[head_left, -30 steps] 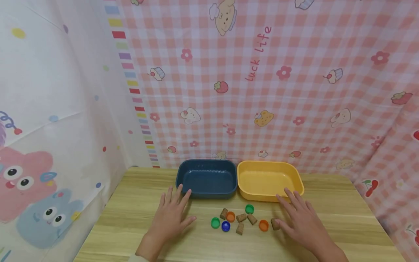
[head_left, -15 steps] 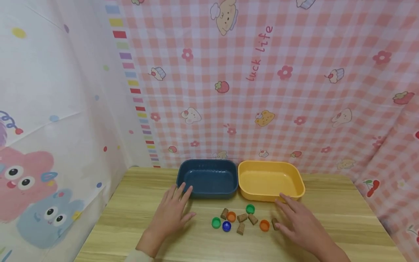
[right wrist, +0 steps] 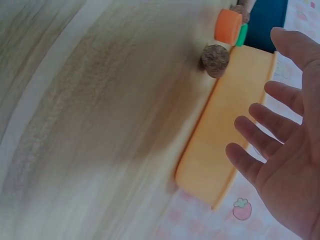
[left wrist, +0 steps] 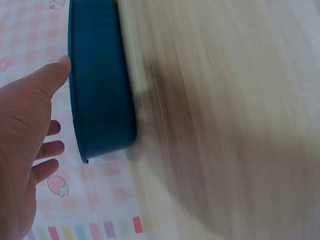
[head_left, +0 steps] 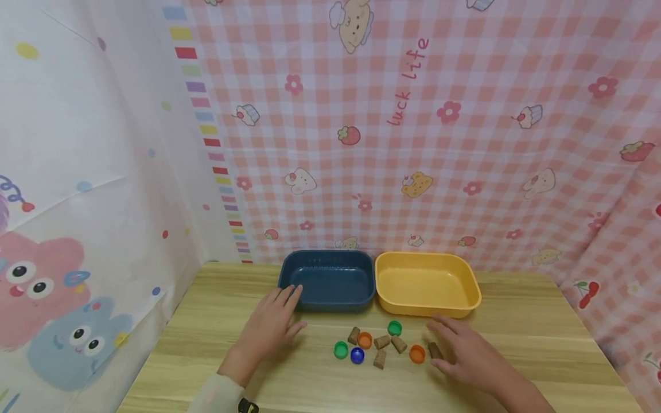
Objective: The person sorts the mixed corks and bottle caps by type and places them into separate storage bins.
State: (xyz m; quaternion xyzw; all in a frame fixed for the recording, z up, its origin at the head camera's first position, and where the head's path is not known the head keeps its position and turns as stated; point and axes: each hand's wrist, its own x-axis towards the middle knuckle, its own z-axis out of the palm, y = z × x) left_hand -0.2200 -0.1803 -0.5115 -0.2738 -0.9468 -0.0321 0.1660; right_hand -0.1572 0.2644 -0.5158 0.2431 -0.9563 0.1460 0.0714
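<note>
My left hand [head_left: 267, 326] hovers by the near left corner of a dark blue tray [head_left: 330, 310], its fingers relaxed and holding nothing. In the left wrist view the thumb lies in front of the tray's rim; contact cannot be told. Close to a brown cork [head_left: 435, 350] is my right hand [head_left: 472, 354], thumb and fingers spread around it without gripping. The right wrist view shows that cork [right wrist: 216, 61] apart from the loosely bent fingers. An orange bottle cap [head_left: 417, 354] lies just left of it. Several more corks [head_left: 398, 344] and caps, among them a blue cap [head_left: 357, 355], lie scattered leftward.
A yellow tray [head_left: 423, 312] stands beside the blue one at the back of the wooden table [head_left: 181, 344]. Two green caps, one near the trays [head_left: 395, 328], lie among the corks. A pink checked cloth [head_left: 320, 155] hangs behind.
My right hand has drawn slightly back toward me, its fingertips leaving the yellow tray's front edge, and the cork beside it shows more fully. My left hand has shifted very little.
</note>
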